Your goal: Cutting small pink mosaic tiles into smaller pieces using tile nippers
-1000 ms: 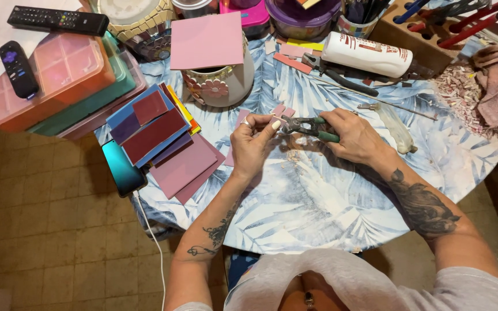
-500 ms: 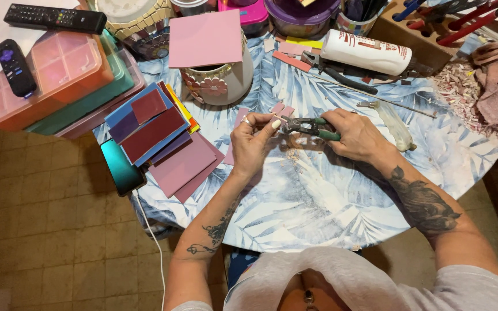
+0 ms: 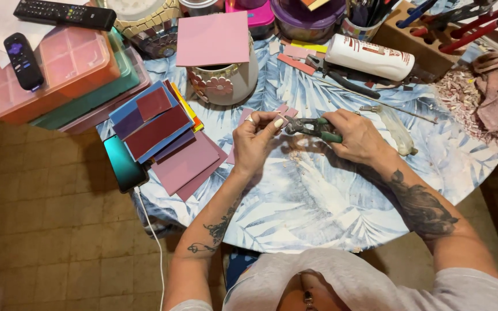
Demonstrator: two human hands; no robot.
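Change: hands and pliers barely shifted since earlier.
Left hand: pinching a small pink piece at its fingertips.
Right hand: closed around the green-handled pliers.
Pliers: between both hands, tip touching the piece.
Left of left hand: stacked coloured sheets.

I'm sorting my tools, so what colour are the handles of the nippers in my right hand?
Green, on the nippers held by the right hand; the head view shows it.
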